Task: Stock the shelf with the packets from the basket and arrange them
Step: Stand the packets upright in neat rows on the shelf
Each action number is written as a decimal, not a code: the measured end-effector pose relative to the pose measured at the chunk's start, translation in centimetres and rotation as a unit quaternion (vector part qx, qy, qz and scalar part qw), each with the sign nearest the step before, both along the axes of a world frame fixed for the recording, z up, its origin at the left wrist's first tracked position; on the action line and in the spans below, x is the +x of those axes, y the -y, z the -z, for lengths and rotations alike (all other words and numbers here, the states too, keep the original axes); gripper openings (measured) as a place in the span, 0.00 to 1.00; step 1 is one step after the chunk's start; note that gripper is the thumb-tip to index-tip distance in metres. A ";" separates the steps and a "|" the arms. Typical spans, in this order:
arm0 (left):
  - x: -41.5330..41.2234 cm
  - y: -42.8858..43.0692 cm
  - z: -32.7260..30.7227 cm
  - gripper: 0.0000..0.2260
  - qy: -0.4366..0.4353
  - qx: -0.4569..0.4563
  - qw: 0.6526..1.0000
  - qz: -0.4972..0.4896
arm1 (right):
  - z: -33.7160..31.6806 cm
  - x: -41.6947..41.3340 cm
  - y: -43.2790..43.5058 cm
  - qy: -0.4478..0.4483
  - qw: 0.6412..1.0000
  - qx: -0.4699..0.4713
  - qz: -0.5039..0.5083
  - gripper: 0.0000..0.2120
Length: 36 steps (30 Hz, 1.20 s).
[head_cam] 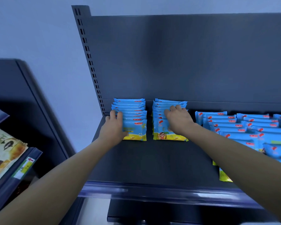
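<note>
Two rows of blue-and-yellow packets stand on the dark shelf (pixel 149 161) near its back panel. My left hand (pixel 114 125) rests against the left side of the left row of packets (pixel 133 117), fingers reaching over the packet tops. My right hand (pixel 178 119) lies on top of the right row of packets (pixel 165 120), fingers spread over the packets. More of the same packets (pixel 250 127) lie in overlapping rows at the right of the shelf. The basket is not in view.
A perforated upright (pixel 89 62) bounds the shelf's left end. A neighbouring shelf unit (pixel 15 159) at the left holds green-and-yellow snack bags (pixel 3 153). The shelf's front rail (pixel 152 190) runs below my forearms.
</note>
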<state>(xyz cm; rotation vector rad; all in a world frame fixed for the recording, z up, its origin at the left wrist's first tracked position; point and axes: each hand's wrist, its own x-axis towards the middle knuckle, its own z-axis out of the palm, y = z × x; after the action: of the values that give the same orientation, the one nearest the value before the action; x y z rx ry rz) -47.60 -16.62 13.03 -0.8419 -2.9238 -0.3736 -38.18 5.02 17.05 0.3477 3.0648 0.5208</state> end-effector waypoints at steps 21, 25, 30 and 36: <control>0.0 0.6 0.1 0.39 -0.064 -0.075 0.995 -0.002 | 0.8 1.1 -0.7 -0.015 0.998 0.022 -0.059 0.20; 0.1 0.5 -0.1 0.40 -0.035 -0.074 0.997 0.006 | 0.4 1.3 -1.3 -0.019 0.998 0.018 -0.061 0.18; 0.1 -0.1 -0.3 0.39 -0.018 -0.080 0.997 0.003 | 0.4 1.4 -1.5 -0.007 0.998 0.025 -0.064 0.15; 1.2 -0.8 -1.2 0.43 -0.070 -0.117 0.991 -0.016 | 0.4 1.4 -1.7 -0.013 0.995 0.037 -0.090 0.15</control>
<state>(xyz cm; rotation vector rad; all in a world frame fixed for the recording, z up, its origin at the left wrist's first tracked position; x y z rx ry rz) -46.44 -15.80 14.27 -0.8077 -2.8818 0.0326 -36.81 6.73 16.65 0.0801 3.1243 0.6436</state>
